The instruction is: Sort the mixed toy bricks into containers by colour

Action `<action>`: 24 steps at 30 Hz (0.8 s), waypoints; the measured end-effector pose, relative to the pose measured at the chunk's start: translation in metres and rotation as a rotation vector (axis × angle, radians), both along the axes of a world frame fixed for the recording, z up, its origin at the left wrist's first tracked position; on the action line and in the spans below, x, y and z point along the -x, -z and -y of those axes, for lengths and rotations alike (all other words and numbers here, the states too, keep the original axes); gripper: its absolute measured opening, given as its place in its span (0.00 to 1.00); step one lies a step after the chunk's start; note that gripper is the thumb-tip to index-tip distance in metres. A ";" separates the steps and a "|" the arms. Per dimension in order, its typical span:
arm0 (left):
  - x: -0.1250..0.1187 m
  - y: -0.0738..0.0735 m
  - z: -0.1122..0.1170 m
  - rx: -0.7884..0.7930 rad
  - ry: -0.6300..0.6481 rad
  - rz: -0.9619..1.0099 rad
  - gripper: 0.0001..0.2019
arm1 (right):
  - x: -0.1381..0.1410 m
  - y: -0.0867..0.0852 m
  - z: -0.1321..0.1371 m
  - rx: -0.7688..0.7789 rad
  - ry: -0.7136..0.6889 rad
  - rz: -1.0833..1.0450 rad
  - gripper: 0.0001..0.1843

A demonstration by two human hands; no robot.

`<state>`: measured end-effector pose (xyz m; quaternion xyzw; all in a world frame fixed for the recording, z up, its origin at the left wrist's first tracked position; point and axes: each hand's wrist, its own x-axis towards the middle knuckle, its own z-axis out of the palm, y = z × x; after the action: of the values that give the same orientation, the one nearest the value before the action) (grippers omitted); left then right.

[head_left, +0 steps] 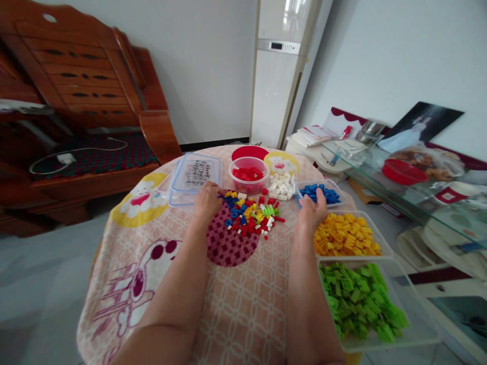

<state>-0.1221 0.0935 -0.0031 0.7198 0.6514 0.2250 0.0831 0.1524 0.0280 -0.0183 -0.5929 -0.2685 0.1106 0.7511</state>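
A mixed pile of toy building bricks [251,215] in red, yellow, blue, white and green lies on the table. My left hand [207,204] is at the pile's left edge, fingers curled together; what is in them, if anything, is hidden. Over the near edge of a clear tray of blue bricks [329,195] is my right hand [313,210], thumb and fingers apart, with no brick visible in it. Red bricks [247,174] fill a round clear tub [249,189]. White bricks [281,186] sit in a heap beside it.
Right of my forearm, clear trays hold yellow bricks [346,235] and green bricks [361,299]. A blue-rimmed lid [196,175] with dark writing lies at the back left. A glass-topped table [380,177] stands at right, a wooden bench [87,101] at left.
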 end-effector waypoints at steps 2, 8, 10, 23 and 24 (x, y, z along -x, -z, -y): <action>0.002 0.002 -0.002 -0.030 0.009 0.043 0.12 | 0.003 -0.007 0.007 0.030 0.078 0.078 0.32; 0.005 0.002 -0.006 -0.097 0.001 0.156 0.11 | 0.002 -0.016 0.018 0.184 0.322 0.461 0.25; 0.003 -0.001 -0.005 -0.065 -0.007 0.189 0.11 | 0.000 -0.013 0.016 0.261 0.277 0.529 0.26; -0.027 -0.003 -0.001 0.139 0.263 0.743 0.15 | 0.012 -0.016 0.011 0.189 0.054 0.485 0.22; -0.030 -0.003 0.000 0.134 0.284 0.739 0.15 | 0.017 -0.018 0.010 0.153 -0.007 0.403 0.21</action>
<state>-0.0919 0.0935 0.0004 0.6665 0.4848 0.4120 0.3887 0.1349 0.0180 0.0000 -0.6575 -0.4062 0.0125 0.6344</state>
